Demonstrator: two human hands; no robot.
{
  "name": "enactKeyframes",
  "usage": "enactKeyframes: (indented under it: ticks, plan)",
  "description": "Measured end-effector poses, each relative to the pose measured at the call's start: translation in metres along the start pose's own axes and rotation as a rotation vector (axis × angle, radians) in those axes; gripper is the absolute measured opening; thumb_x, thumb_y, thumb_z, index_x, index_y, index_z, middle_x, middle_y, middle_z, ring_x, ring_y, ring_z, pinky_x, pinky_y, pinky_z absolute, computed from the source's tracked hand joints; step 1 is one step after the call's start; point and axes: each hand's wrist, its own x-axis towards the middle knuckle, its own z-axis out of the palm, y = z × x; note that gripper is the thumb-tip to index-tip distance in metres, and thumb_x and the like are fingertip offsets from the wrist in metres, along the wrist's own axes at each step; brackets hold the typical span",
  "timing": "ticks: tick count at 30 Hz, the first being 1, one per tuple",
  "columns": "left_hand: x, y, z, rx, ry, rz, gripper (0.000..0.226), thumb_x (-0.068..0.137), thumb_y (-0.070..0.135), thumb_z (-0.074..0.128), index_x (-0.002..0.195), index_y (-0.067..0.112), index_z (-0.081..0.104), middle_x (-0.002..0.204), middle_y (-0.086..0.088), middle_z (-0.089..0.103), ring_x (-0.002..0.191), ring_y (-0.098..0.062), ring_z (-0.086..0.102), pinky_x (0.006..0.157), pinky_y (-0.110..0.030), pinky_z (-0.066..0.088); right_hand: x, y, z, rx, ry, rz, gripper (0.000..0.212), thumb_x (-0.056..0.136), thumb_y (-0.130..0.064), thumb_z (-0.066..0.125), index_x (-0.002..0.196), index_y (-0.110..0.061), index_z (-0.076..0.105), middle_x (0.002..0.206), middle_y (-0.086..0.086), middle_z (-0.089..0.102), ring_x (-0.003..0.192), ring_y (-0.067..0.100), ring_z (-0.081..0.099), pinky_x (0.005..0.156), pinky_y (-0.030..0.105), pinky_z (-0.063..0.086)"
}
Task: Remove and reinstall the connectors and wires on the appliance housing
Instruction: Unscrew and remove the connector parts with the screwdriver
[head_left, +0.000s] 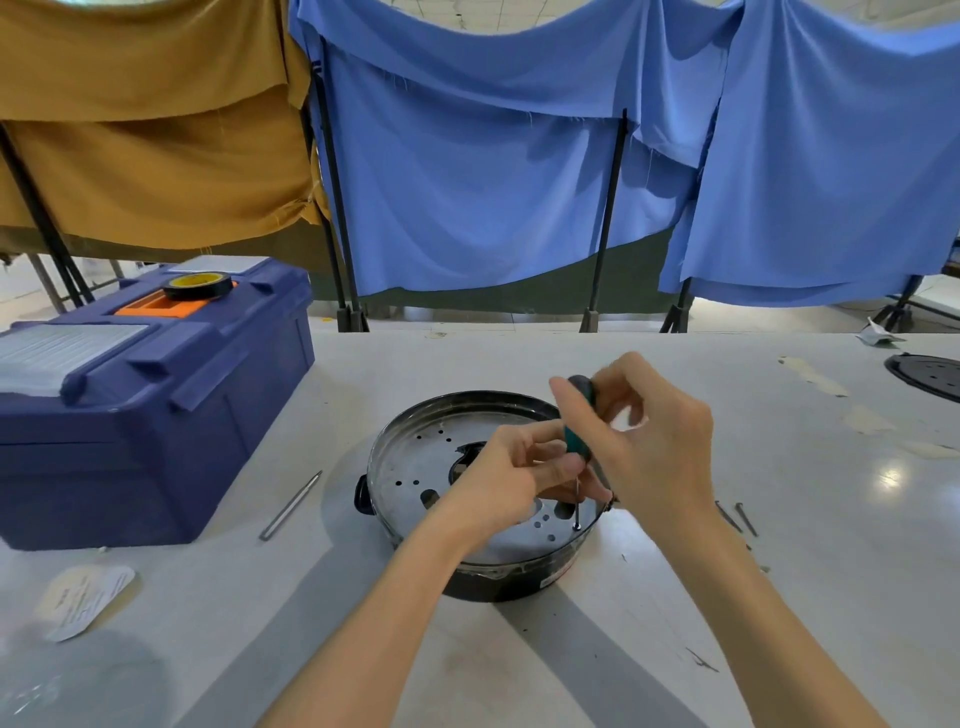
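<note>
left hand (511, 478) pinches screwdriver (575, 439) low on green handle | right hand (657, 441) grips handle top | tip upright on housing (408, 467) plate, near-right rim, mid-tabletop (779, 582) | blue toolbox (156, 415) far left, tape roll (198, 285) atop

The left forearm (374, 613) and right forearm (753, 597) are bare along all that shows — likewise the left hand (498, 478) and right hand (654, 447) — with slender fingers.

My right hand (655, 441) grips the green screwdriver (574, 440); my left hand (501, 480) pinches its lower handle, tip on the housing's (410, 470) near-right edge.
</note>
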Motion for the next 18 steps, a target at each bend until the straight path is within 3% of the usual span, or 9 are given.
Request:
enactKeyframes:
  ticks: [1, 3, 5, 8, 9, 12, 14, 16, 18]
  plan:
    - [0.0, 0.001, -0.002, 0.003, -0.005, -0.017, 0.021, 0.096, 0.011, 0.053, 0.104, 0.022, 0.069, 0.093, -0.009, 0.075, 0.093, -0.025, 0.072, 0.096, -0.061, 0.045, 0.003, 0.001, -0.004, 0.088, -0.078, 0.029, 0.017, 0.084, -0.032, 0.072, 0.093, -0.018, 0.069, 0.077, -0.009, 0.067, 0.069, 0.011, 0.063, 0.068, 0.026, 0.054]
    - [0.001, 0.002, -0.003, 0.023, -0.032, -0.04, 0.019, 0.098, 0.011, 0.051, 0.106, 0.016, 0.067, 0.093, -0.011, 0.074, 0.096, -0.029, 0.07, 0.098, -0.072, 0.033, 0.007, 0.003, -0.009, 0.188, -0.181, 0.059, 0.022, 0.086, -0.02, 0.07, 0.107, -0.023, 0.07, 0.087, -0.014, 0.071, 0.08, 0.001, 0.066, 0.077, 0.011, 0.051]
    - [0.004, 0.005, -0.001, 0.038, -0.051, -0.041, 0.019, 0.098, 0.011, 0.05, 0.109, 0.014, 0.066, 0.093, -0.01, 0.074, 0.095, -0.026, 0.071, 0.096, -0.061, 0.045, 0.008, 0.007, -0.011, 0.152, -0.146, 0.003, 0.014, 0.086, -0.016, 0.071, 0.099, -0.014, 0.074, 0.082, -0.006, 0.073, 0.078, 0.005, 0.068, 0.076, 0.008, 0.051]
    - [0.003, 0.007, 0.005, 0.036, -0.065, -0.031, 0.017, 0.094, 0.015, 0.06, 0.109, 0.021, 0.066, 0.087, -0.001, 0.076, 0.079, -0.009, 0.072, 0.068, -0.017, 0.053, 0.003, 0.011, -0.007, 0.02, 0.038, -0.097, 0.017, 0.084, -0.021, 0.071, 0.084, -0.004, 0.072, 0.071, -0.002, 0.066, 0.059, 0.009, 0.059, 0.066, 0.008, 0.048]
    - [0.002, 0.007, 0.007, 0.026, -0.069, -0.02, 0.015, 0.093, 0.016, 0.062, 0.105, 0.024, 0.067, 0.083, 0.001, 0.075, 0.076, -0.007, 0.071, 0.064, -0.014, 0.049, 0.001, 0.012, -0.004, -0.009, 0.101, -0.099, 0.018, 0.083, -0.02, 0.073, 0.079, -0.004, 0.069, 0.067, -0.001, 0.062, 0.056, 0.009, 0.054, 0.061, 0.01, 0.046]
    - [0.004, 0.006, 0.011, 0.022, -0.075, -0.031, 0.018, 0.095, 0.018, 0.058, 0.101, 0.031, 0.069, 0.083, 0.003, 0.075, 0.076, -0.009, 0.07, 0.069, -0.03, 0.044, -0.006, 0.01, 0.005, -0.064, 0.227, -0.033, 0.024, 0.081, -0.018, 0.074, 0.07, -0.006, 0.056, 0.059, -0.001, 0.053, 0.05, 0.009, 0.043, 0.053, 0.012, 0.036]
    - [0.007, 0.008, 0.01, 0.035, -0.097, -0.061, 0.019, 0.098, 0.017, 0.053, 0.106, 0.026, 0.068, 0.085, 0.001, 0.075, 0.076, -0.01, 0.071, 0.061, -0.019, 0.045, -0.005, 0.01, 0.005, -0.121, 0.251, 0.026, 0.03, 0.082, -0.021, 0.073, 0.066, -0.009, 0.05, 0.054, 0.0, 0.048, 0.046, 0.013, 0.038, 0.049, 0.013, 0.031]
    - [0.01, 0.011, 0.009, -0.006, -0.127, -0.081, 0.021, 0.099, 0.012, 0.049, 0.11, 0.018, 0.067, 0.09, -0.007, 0.075, 0.085, -0.016, 0.073, 0.059, -0.013, 0.048, 0.002, 0.014, -0.002, -0.146, 0.199, 0.041, 0.032, 0.084, -0.028, 0.07, 0.065, -0.012, 0.049, 0.052, -0.003, 0.046, 0.045, 0.01, 0.038, 0.049, 0.015, 0.031]
    - [0.012, 0.01, 0.008, -0.038, -0.146, -0.091, 0.023, 0.1, 0.01, 0.047, 0.114, 0.014, 0.065, 0.096, -0.012, 0.074, 0.093, -0.023, 0.072, 0.062, -0.013, 0.05, 0.006, 0.018, -0.011, -0.06, 0.05, 0.02, 0.023, 0.087, -0.033, 0.065, 0.074, -0.014, 0.064, 0.061, -0.004, 0.059, 0.054, 0.005, 0.05, 0.055, 0.014, 0.039]
